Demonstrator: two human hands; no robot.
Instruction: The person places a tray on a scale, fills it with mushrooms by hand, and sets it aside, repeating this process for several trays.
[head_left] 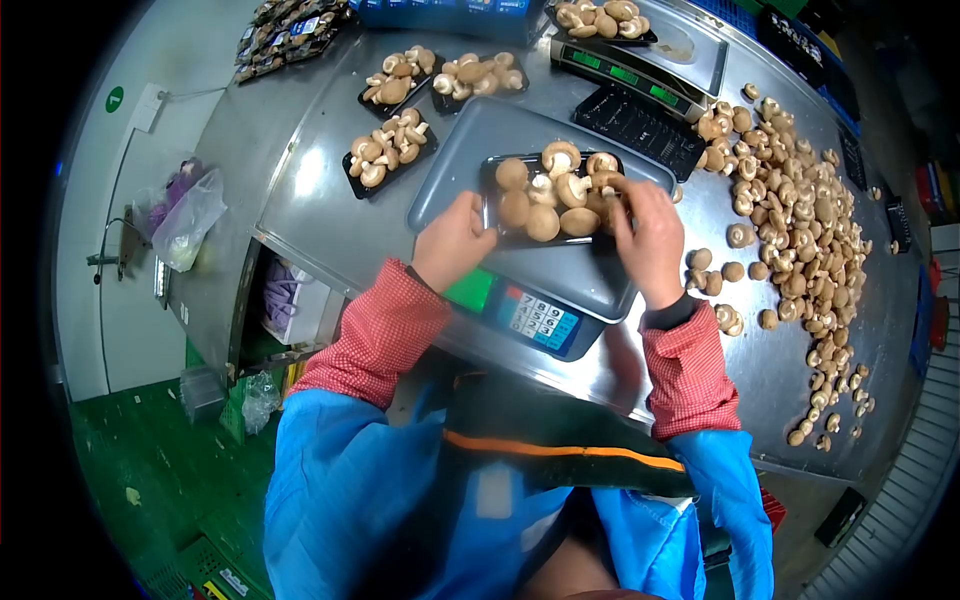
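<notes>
A black tray [572,241] filled with several brown mushrooms [543,222] rests on the grey pan [450,190] of a weighing scale. My left hand [452,245] is closed at the tray's left edge, its fingertips pinching the rim. At the tray's right end, my right hand [652,240] has its fingers and thumb curled around a mushroom [606,180], partly hidden by the hand. Below my hands, the scale's keypad [538,318] and its lit green display [470,290] show.
Loose mushrooms [800,220] spread across the right of the steel table [310,170]. Filled trays [388,150] stand at the back left. A stack of black trays [640,130] lies beside a second scale [630,75]. Bagged packs [288,35] sit at the far left corner.
</notes>
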